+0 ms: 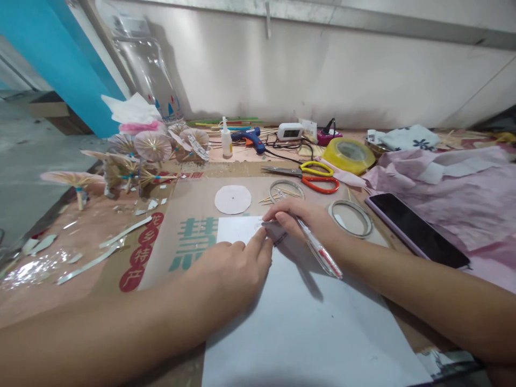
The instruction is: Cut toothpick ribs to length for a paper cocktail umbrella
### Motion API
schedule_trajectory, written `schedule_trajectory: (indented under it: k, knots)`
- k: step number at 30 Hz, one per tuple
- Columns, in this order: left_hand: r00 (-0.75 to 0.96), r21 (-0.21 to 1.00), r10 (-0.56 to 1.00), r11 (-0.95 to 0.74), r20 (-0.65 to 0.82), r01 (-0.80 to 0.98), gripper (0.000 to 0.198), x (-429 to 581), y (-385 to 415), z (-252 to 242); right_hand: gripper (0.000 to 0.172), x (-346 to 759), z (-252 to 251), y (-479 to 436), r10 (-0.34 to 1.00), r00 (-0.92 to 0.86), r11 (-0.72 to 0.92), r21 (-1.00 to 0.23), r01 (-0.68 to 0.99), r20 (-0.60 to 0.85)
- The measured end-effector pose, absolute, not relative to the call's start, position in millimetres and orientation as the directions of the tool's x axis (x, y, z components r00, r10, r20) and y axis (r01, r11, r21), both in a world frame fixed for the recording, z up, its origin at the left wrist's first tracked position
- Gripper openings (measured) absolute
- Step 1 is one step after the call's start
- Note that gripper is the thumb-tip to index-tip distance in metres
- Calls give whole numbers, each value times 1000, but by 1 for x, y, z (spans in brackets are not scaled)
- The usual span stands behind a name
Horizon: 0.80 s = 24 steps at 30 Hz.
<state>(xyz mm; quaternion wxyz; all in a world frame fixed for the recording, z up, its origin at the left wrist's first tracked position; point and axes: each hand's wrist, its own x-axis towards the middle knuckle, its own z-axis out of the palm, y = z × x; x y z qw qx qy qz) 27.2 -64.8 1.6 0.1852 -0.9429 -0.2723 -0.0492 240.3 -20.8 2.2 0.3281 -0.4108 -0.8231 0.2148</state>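
My left hand rests on a white sheet of paper, its fingers stretched forward and pressing down near the top edge. Beside those fingertips, my right hand is closed around a clear pen with a red part. The pen slants back toward me, and its tip is hidden by the fingers. Between the hands lies a small greyish patch with faint print; I cannot make out what it is. A round white paper disc with a dot at its middle sits just beyond the sheet.
Scissors, tape rings, a yellow tape roll and a phone lie beyond and right. A glue gun and small bottle stand at the back. Small paper umbrellas and paper scraps are left.
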Motion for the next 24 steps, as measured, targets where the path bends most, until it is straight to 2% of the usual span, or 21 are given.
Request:
schedule_trajectory:
  k: [7,12,20,24]
  knots:
    - [849,-300,528,-808,12,507,47,30,-65,9,23,241,-2,-21,805,-454,593,-557,582,382]
    - [846,-277,526,-828,-87,487,53,30,-66,15,20,241,-4,-22,815,-415,579,-555,598,404]
    - [854,-278,517,-829,-52,485,44,29,-62,17,16,241,-6,-22,817,-428,577,-546,608,386]
    - [858,-292,511,-815,47,501,34,28,-61,10,18,241,-2,-23,811,-450,585,-540,606,374]
